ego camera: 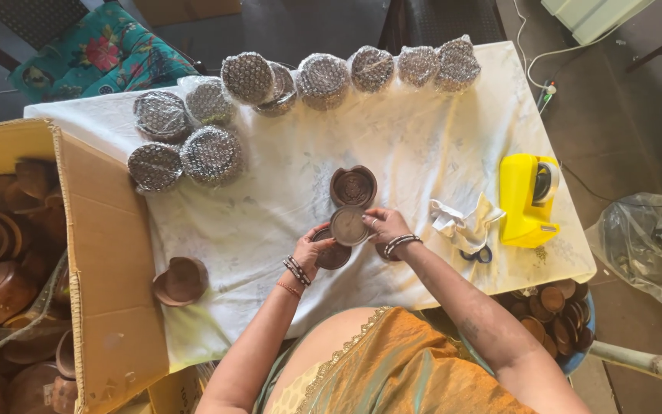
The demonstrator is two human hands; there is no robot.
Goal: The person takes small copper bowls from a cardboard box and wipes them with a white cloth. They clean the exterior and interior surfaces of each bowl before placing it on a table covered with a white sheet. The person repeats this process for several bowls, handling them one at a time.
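Observation:
Both hands hold a small stack of brown clay oil lamps over the white cloth (285, 184). My left hand (312, 249) cups the lower lamps (334, 257) from the left. My right hand (385, 225) grips the top lamp (349, 225), its round underside facing up. Another clay lamp (353, 186) lies on the cloth just beyond my hands. Two stacked lamps (181, 280) rest near the cloth's left edge.
Several bubble-wrapped round bundles (248, 78) line the far and left parts of the table. A yellow tape dispenser (529, 199), scissors (476, 253) and plastic scraps sit at right. A cardboard box (93, 230) of clay lamps stands at left, a basin of lamps (557, 310) lower right.

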